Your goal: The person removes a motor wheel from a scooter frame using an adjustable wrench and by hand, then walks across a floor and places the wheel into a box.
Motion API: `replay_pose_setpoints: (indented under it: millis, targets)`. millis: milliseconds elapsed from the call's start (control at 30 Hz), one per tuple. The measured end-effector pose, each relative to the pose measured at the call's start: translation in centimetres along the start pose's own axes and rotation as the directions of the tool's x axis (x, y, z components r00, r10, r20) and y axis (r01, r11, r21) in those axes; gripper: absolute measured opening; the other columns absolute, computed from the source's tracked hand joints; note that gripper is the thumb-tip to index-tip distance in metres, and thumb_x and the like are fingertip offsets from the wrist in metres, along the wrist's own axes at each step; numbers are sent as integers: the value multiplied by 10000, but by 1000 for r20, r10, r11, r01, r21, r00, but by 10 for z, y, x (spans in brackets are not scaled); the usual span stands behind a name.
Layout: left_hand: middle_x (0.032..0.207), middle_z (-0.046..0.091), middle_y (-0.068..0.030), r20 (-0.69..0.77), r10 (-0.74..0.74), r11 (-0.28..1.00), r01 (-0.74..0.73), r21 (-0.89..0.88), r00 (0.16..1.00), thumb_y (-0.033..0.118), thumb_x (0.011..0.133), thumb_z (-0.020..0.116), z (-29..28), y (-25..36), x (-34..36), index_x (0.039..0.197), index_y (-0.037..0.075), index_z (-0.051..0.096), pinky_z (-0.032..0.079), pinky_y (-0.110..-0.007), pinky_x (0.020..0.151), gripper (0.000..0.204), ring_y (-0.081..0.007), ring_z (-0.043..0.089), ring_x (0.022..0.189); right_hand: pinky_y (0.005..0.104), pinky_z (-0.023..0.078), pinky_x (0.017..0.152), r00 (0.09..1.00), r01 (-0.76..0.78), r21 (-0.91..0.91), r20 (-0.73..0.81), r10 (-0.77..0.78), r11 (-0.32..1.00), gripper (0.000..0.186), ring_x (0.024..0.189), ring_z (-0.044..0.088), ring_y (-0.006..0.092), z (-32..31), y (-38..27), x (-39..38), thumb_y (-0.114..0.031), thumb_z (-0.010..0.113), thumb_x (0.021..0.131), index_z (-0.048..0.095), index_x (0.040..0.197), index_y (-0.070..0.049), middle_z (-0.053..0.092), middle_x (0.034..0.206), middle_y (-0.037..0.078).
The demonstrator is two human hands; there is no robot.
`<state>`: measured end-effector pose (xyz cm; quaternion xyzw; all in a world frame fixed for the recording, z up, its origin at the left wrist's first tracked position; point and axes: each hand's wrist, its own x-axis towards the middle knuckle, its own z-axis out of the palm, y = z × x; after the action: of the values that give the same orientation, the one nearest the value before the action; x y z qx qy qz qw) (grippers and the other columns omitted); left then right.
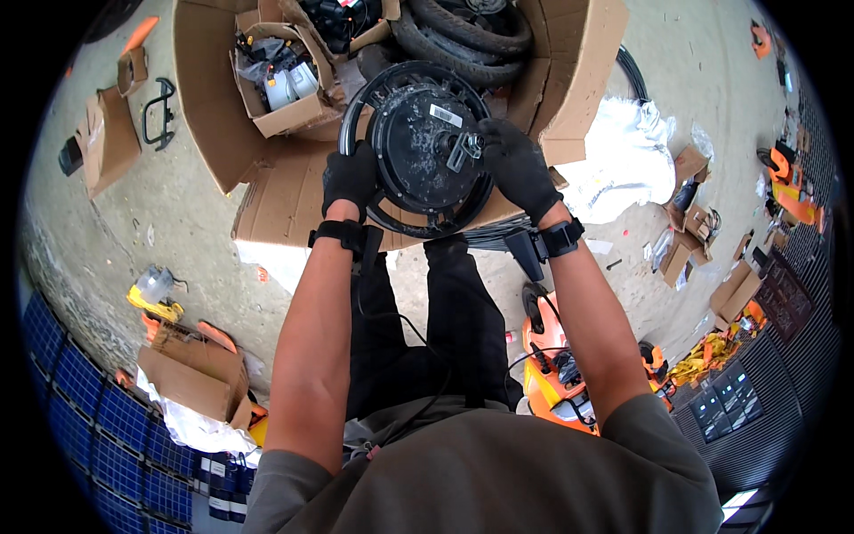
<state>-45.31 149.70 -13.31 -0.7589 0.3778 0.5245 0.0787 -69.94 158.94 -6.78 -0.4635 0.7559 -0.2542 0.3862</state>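
Observation:
A black hub motor wheel (411, 169) without a tyre is tilted up in front of me, over the near edge of a large cardboard box. Dust and scuffs mark its round cover, which carries a small white label (446, 116). My left hand (350, 181), in a black glove, is closed round the wheel's left rim. On the right side, my gloved right hand (518, 169) has its fingers curled at the axle (463, 147), beside a metal bracket and nut. Whether those fingertips pinch the nut or only rest by it is hard to see.
Inside the large box (206, 98) lie black tyres (463, 40) and a smaller carton (294, 120) of wired parts. White sacking (627, 160) is to its right. An orange machine part (556, 383) stands by my leg. Cartons and orange parts litter the floor; blue crates (98, 409) line the lower left.

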Motion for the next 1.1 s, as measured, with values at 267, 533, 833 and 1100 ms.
replay_pose_setpoints:
  millis: [267, 533, 833, 1100]
  targets:
    - [972, 672, -278, -5, 3, 1000, -3, 23, 1000, 456, 833, 519, -2, 3, -2, 1020, -78, 641, 492, -455, 857, 579, -406, 652, 966, 397, 506, 833, 975, -222, -24, 5, 222, 975, 333, 975, 653, 330, 2, -10, 1, -248, 605, 908, 574, 1174, -51, 671, 1036, 187]
    - [958, 673, -279, -5, 27, 999, -27, 21, 1000, 461, 834, 520, -1, 0, 1, 1014, -78, 643, 495, -457, 843, 582, -409, 656, 953, 491, 485, 807, 985, -122, -214, 97, 145, 969, 359, 932, 621, 420, 11, -9, 8, -348, 606, 876, 588, 1120, -86, 664, 970, 215]
    - [950, 681, -262, -12, 26, 1000, -26, 8, 1000, 453, 837, 514, -1, -1, 2, 1013, -70, 644, 504, -444, 825, 567, -393, 666, 931, 441, 480, 847, 951, -253, -273, 105, 290, 928, 316, 1007, 599, 372, 7, -25, 11, -231, 666, 821, 601, 1077, -59, 626, 1035, 196]
    - [926, 687, -252, 30, 3, 1000, -3, 12, 1000, 434, 835, 512, -7, 14, -9, 988, -63, 669, 506, -440, 824, 543, -380, 673, 924, 484, 482, 796, 959, 279, -185, 1, -284, 942, 343, 907, 622, 411, 10, 1, 9, -345, 619, 890, 597, 1067, -52, 654, 925, 214]
